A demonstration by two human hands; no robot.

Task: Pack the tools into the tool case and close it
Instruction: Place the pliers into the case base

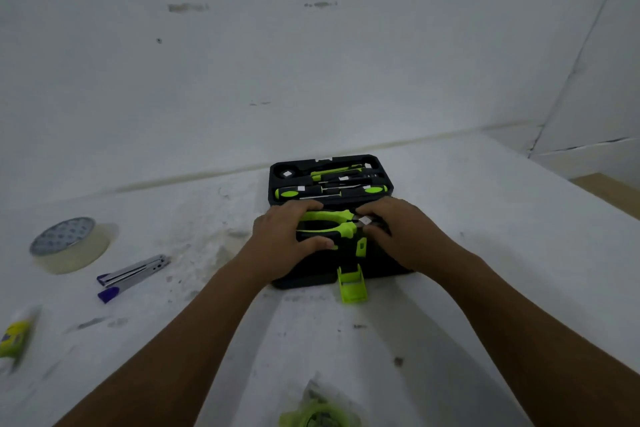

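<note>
Pressing pliers [329,224] down into near half of case [311,272], open flat at mid-bench [485,218], close before the body. Left grip [284,232] clamped round the green handles, thumb underneath; right grip [401,232] curled on the head end, beside a small white tag [363,219]. Judged stage: seating one tool, closing not yet begun. Risks from here: could leave pliers proud of the recess, through a skewed push, spread handles or a head off its slot (slot hidden under fingers); would then block closing or strain the hinge. Could nip fingertips between handles and moulded tray. Could trap latch [351,284], hanging off the near edge, by folding it under on closing. Could skid the whole case across the dusty bench with a one-sided shove. Could shut with a tool left outside. Look of pliers: lime-green and black handles, dark head, laid crosswise, handles leftward. Look of case: black moulded plastic, lime latch; far half already filled with screwdrivers [332,191] in matching green and black, laid in rows, small white tags here and there. Further out, to the left: tape roll [69,246], stapler [133,276] with purple ends, blurred yellow tube [14,340] at frame edge. At bottom edge: blurred green object [318,416], cannot tell what.
</note>
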